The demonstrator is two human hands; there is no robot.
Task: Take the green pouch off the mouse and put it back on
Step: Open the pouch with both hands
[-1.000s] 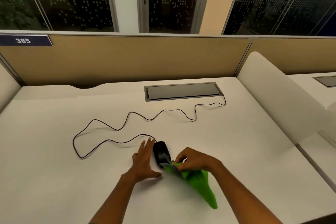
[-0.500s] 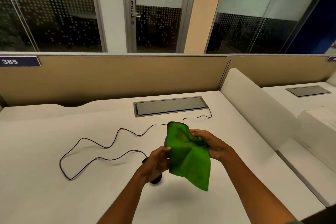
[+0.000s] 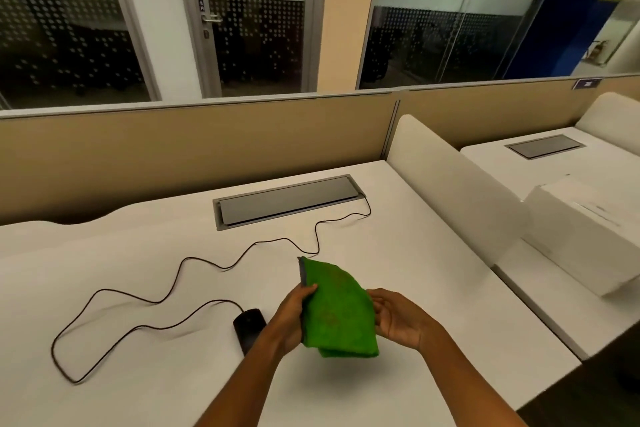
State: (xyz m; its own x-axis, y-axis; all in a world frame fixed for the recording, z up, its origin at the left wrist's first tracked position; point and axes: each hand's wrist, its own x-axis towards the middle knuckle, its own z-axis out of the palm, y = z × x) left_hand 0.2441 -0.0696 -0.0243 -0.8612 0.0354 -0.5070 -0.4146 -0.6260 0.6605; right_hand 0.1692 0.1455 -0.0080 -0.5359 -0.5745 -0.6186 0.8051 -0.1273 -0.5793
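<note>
The green pouch [image 3: 336,308] hangs in the air above the white desk, held between both hands. My left hand [image 3: 292,317] grips its left edge, near a grey trim. On the pouch's right side, my right hand [image 3: 398,317] holds it with the fingers curled around the cloth. The black wired mouse [image 3: 248,328] lies bare on the desk just left of my left wrist, partly hidden by that forearm. Its black cable [image 3: 194,263] snakes across the desk to the back.
A grey cable hatch [image 3: 287,199] is set into the desk [image 3: 138,253] at the back, before a tan partition [image 3: 194,146]. A white divider [image 3: 446,184] bounds the desk on the right, with a white box [image 3: 581,232] on the neighbouring desk.
The pouch was pulled off the mouse and lifted into the air. Both hands now hold it over the desk, while the mouse stays uncovered. The camera has swung to the right.
</note>
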